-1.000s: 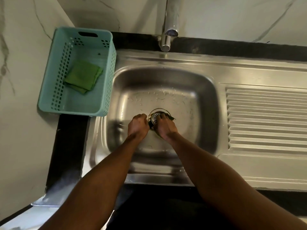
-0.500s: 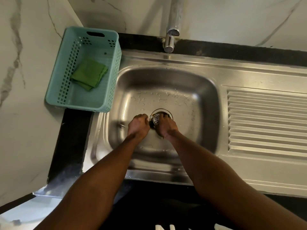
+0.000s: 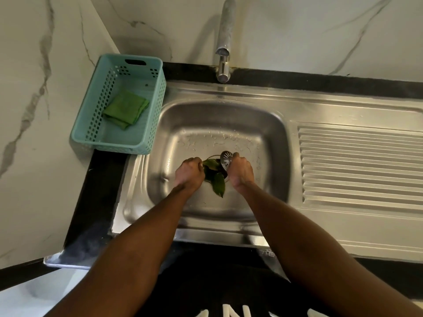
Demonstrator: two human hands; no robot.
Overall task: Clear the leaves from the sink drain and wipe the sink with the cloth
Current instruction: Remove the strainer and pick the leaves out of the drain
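Steel fills the middle of the frame: the sink (image 3: 270, 124), its basin beaded with water drops toward the back wall. Both of our hands are down at the basin floor, just below the centre of the picture. Our left hand (image 3: 190, 173) is curled closed on the stems of the leaves (image 3: 216, 177) — dark green, glossy, bunched between our two hands, with one long leaf pointing down toward the lower edge of the frame. Our right hand (image 3: 240, 171) is closed around the drain strainer (image 3: 226, 157), a round perforated metal piece that it holds tilted up on edge, lifted clear of the drain opening. The opening itself is mostly hidden behind the leaves and our fingers.

In the upper left of the frame a pale teal basket (image 3: 91, 124) sits on the dark counter, touching the sink's left rim. The cloth (image 3: 126, 109) lies folded on the basket floor — green, well apart from our hands. The tap (image 3: 223, 51) stands at the top centre, its spout over the back rim. The ribbed draining board (image 3: 359, 163) takes up the right side.
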